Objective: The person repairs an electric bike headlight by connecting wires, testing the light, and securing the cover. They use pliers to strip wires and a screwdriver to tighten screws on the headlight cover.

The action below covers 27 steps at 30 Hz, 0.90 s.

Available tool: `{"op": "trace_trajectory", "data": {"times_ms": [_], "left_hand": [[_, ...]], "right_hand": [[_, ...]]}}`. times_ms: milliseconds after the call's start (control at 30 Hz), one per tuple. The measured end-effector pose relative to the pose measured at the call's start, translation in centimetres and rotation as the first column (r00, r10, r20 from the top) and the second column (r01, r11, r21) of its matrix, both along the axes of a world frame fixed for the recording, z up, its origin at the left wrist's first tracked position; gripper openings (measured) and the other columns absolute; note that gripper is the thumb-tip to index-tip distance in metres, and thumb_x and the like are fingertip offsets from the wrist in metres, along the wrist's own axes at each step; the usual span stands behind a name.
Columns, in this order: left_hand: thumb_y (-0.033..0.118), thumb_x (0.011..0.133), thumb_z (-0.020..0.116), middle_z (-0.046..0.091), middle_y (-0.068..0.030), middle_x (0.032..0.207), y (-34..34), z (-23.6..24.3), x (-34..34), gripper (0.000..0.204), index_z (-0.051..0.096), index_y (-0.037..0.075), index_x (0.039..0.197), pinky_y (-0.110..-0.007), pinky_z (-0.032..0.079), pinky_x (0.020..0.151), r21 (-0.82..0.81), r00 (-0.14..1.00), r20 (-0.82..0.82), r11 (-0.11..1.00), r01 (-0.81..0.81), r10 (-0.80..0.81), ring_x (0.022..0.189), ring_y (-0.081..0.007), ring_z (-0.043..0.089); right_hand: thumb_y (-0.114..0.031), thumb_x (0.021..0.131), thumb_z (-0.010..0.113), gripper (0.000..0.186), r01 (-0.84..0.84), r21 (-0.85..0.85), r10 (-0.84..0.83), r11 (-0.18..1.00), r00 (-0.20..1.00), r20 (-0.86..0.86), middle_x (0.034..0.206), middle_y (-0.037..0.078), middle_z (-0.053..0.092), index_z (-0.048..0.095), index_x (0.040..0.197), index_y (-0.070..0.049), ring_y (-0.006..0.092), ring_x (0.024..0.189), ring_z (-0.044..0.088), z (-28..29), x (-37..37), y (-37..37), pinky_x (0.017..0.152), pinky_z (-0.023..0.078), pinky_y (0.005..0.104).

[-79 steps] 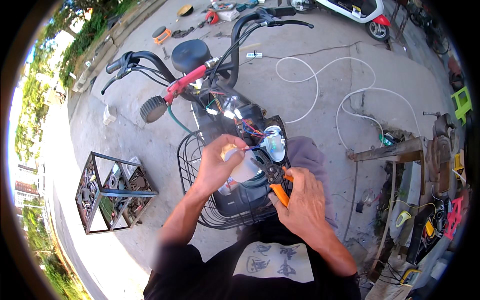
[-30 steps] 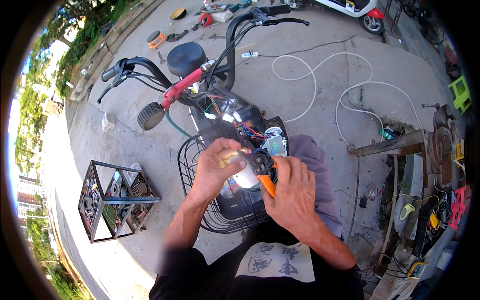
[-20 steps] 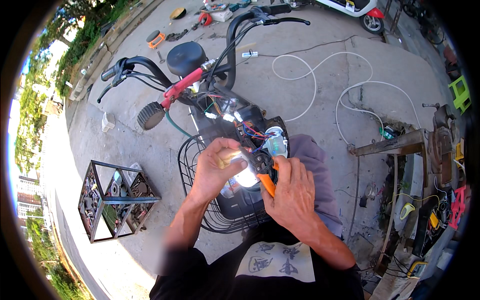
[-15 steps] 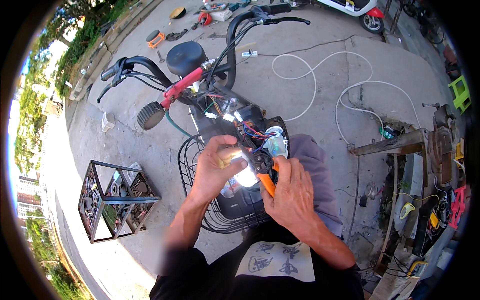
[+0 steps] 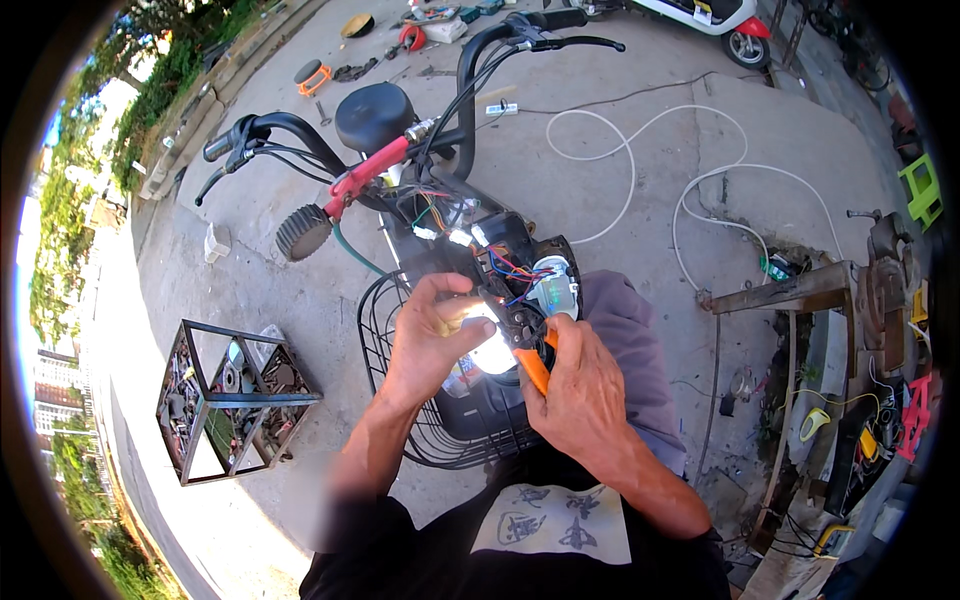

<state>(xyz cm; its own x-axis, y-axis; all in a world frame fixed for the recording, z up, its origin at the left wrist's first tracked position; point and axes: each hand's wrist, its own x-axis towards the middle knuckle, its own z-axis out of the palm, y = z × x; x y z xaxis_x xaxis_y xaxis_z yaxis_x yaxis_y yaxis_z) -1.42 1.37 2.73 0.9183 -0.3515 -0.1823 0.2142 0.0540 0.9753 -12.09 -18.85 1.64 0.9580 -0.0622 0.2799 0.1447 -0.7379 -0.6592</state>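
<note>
Both of my hands work at the opened front of an electric bike, above its black wire basket (image 5: 372,345). My right hand (image 5: 583,390) is wrapped round orange-handled pliers (image 5: 533,369), whose dark jaws point up and left toward the wiring. Facing it, my left hand (image 5: 432,335) has its thumb and fingers drawn together beside a glaring white light (image 5: 493,350). Glare hides whatever lies between those fingertips. Coloured wires (image 5: 508,265) with white connectors spread just beyond, and a round whitish instrument unit (image 5: 553,288) sits to the right of them.
Black handlebars (image 5: 468,90) and a red pump-like tool (image 5: 370,170) rise beyond the wiring. A metal-framed parts bin (image 5: 205,400) stands at the left. A pale hose (image 5: 632,170) loops over the concrete, and a workbench with a vise (image 5: 885,270) is at the right.
</note>
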Motion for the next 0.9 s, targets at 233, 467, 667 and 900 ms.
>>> {"op": "trace_trajectory", "data": {"times_ms": [233, 467, 667, 900], "left_hand": [[-0.015, 0.095, 0.08, 0.084, -0.0198, 0.121, 0.0, 0.0, 0.0, 0.056, 0.049, 0.0, 0.139, -0.032, 0.064, 0.095, 0.019, 1.0, 0.0, 1.0, -0.006, 0.006, 0.106, -0.0192, 0.08], [-0.016, 0.095, 0.08, 0.084, -0.0186, 0.121, 0.2, -0.5, 0.2, 0.054, 0.05, 0.001, 0.136, -0.032, 0.065, 0.095, 0.08, 1.0, 0.012, 0.996, -0.026, 0.025, 0.107, -0.0202, 0.081], [-0.016, 0.094, 0.079, 0.083, -0.0186, 0.124, 0.0, 0.2, 0.2, 0.053, 0.052, 0.002, 0.136, -0.034, 0.066, 0.099, 0.002, 1.0, -0.023, 1.0, -0.014, 0.014, 0.11, -0.0199, 0.08], [-0.005, 0.102, 0.071, 0.074, 0.0009, 0.116, -0.2, 0.0, -0.3, 0.032, 0.071, 0.003, 0.133, -0.025, 0.055, 0.091, 0.166, 0.989, 0.106, 0.983, 0.081, -0.099, 0.102, -0.0065, 0.068]], "right_hand": [[-0.011, 0.086, 0.09, 0.072, -0.016, 0.019, 0.016, 1.0, 1.0, -0.014, 0.114, 0.022, 0.063, 0.049, 0.144, 0.004, 0.0419, 0.096, 0.071, 0.1, 0.0, -0.2, 0.08, 0.059, 0.0514], [-0.012, 0.094, 0.087, 0.068, -0.01, 0.038, 0.018, 0.999, 0.976, -0.218, 0.122, 0.022, 0.074, 0.046, 0.146, 0.001, 0.0438, 0.103, 0.079, 1.1, -0.1, -0.3, 0.085, 0.062, 0.0517], [-0.016, 0.099, 0.084, 0.063, -0.006, 0.237, 0.025, 0.971, 0.997, -0.079, 0.121, 0.026, 0.073, 0.046, 0.147, 0.0, 0.0473, 0.102, 0.078, 1.0, -0.2, -1.0, 0.088, 0.061, 0.0543], [-0.011, 0.106, 0.078, 0.06, 0.061, 0.519, 0.088, 0.852, 0.962, -0.258, 0.126, 0.025, 0.074, 0.042, 0.153, -0.003, 0.04, 0.114, 0.079, 0.9, -2.1, -4.3, 0.104, 0.06, 0.0473]]}}
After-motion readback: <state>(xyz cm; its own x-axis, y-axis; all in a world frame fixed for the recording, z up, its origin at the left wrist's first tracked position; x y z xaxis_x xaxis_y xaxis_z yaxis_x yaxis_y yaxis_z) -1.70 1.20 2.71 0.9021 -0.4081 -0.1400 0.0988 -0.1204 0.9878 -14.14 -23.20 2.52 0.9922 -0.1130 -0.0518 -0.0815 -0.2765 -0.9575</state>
